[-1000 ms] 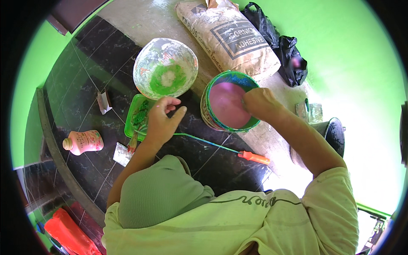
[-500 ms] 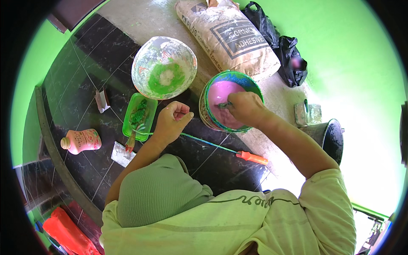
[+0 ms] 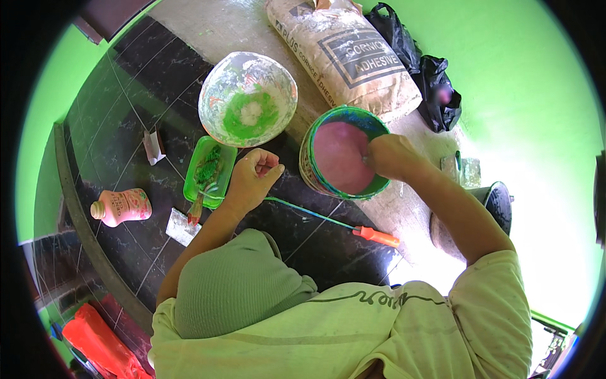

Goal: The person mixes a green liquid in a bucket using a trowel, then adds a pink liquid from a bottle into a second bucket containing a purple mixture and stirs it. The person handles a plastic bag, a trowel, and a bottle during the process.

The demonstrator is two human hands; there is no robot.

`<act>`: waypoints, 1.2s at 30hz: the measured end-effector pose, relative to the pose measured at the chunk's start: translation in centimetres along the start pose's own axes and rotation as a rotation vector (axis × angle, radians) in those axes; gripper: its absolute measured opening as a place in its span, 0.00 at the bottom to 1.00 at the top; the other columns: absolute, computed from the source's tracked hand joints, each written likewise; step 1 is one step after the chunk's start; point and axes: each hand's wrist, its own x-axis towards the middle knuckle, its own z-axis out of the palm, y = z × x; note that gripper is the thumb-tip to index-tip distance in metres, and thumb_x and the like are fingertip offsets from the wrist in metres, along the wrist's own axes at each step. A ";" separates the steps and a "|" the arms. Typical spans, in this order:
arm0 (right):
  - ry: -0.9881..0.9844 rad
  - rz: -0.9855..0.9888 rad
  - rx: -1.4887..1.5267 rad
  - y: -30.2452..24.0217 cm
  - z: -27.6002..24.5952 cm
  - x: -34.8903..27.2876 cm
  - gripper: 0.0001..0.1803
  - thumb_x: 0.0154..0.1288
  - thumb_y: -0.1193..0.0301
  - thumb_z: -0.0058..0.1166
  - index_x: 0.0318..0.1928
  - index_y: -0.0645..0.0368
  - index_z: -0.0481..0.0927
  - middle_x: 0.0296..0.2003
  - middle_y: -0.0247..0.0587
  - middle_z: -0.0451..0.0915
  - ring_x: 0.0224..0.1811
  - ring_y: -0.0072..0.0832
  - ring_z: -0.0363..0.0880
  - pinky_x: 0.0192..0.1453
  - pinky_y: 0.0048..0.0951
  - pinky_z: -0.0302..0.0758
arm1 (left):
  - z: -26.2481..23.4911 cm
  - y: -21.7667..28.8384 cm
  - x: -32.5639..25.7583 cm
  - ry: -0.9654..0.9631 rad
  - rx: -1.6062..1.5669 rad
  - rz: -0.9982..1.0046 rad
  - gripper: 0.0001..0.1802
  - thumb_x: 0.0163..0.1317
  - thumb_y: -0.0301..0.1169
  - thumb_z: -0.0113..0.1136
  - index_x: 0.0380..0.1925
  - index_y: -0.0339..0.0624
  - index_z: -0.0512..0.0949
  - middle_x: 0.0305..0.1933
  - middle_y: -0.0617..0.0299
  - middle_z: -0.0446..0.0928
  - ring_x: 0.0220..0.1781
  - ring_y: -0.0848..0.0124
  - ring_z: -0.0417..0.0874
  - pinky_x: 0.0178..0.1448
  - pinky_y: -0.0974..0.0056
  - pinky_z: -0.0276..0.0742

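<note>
My right hand (image 3: 392, 156) is closed at the right side of a paint-smeared bucket (image 3: 308, 165). Pink paint (image 3: 341, 155) fills much of it, its surface streaked. A green-smeared stick (image 3: 365, 159) goes from my fingers down into the paint; most of it is hidden. My left hand (image 3: 257, 174) hovers left of the bucket with fingers loosely curled and nothing visible in them. Beside that hand lies a green tray (image 3: 189, 174) with a green-coated roller (image 3: 208, 165) and a paintbrush (image 3: 195, 211). A roller frame's orange handle (image 3: 377, 237) rests on the tiles.
Beyond the tray stands a white bowl (image 3: 205, 104) with green residue. A paper sack (image 3: 360, 60) and black plastic bags (image 3: 439, 95) lie at the back. A pink bottle (image 3: 123, 207) and a flat scraper blade (image 3: 183, 227) are left; a dark bucket (image 3: 495, 205) stands right.
My right hand has swept rightward from the middle of the paint to the bucket's right side, taking the stick with it. My left hand has barely moved.
</note>
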 end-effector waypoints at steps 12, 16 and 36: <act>0.275 -0.143 0.297 -2.9 3.2 -0.2 0.14 0.63 0.58 0.64 0.33 0.56 0.85 0.29 0.52 0.83 0.36 0.52 0.85 0.43 0.51 0.79 | 0.8 0.7 -0.1 -0.019 0.007 -0.001 0.12 0.67 0.28 0.69 0.45 0.34 0.79 0.41 0.61 0.83 0.41 0.77 0.83 0.49 0.69 0.80; 0.469 -0.245 0.053 -2.4 3.5 1.2 0.10 0.62 0.62 0.64 0.33 0.54 0.80 0.27 0.48 0.82 0.34 0.49 0.85 0.41 0.51 0.79 | 0.8 -0.2 -0.1 -0.011 0.003 -0.004 0.12 0.66 0.29 0.70 0.44 0.34 0.79 0.40 0.61 0.83 0.40 0.76 0.83 0.48 0.69 0.81; 0.238 -0.216 0.303 -1.5 2.2 -1.9 0.14 0.62 0.59 0.66 0.35 0.57 0.85 0.31 0.52 0.85 0.38 0.50 0.86 0.46 0.50 0.81 | 0.7 -0.1 0.0 -0.021 0.008 -0.014 0.12 0.67 0.27 0.69 0.45 0.34 0.79 0.40 0.62 0.83 0.41 0.77 0.82 0.48 0.70 0.80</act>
